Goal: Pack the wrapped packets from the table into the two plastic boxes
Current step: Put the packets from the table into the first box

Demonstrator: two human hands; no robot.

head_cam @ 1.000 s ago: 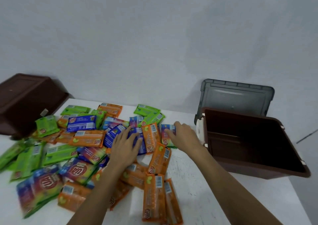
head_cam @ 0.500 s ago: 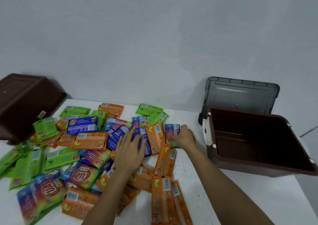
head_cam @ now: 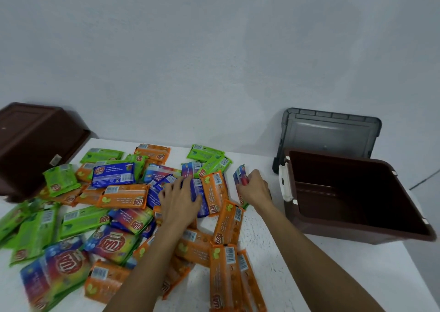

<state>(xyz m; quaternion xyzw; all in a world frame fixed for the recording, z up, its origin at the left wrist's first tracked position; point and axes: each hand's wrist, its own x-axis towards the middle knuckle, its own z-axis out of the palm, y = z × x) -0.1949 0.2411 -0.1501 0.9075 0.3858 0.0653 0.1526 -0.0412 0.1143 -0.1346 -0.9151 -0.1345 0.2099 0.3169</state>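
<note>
Likely, loose packets could be pushed off the surface's near edge if the heap is dragged by the left hand, whose fingers are spread flat on blue ones. A slick packet, gripped in the right hand's curled fingers near the right box, could be let slip. It is stood on edge, long axis running toward the far edge.
</note>
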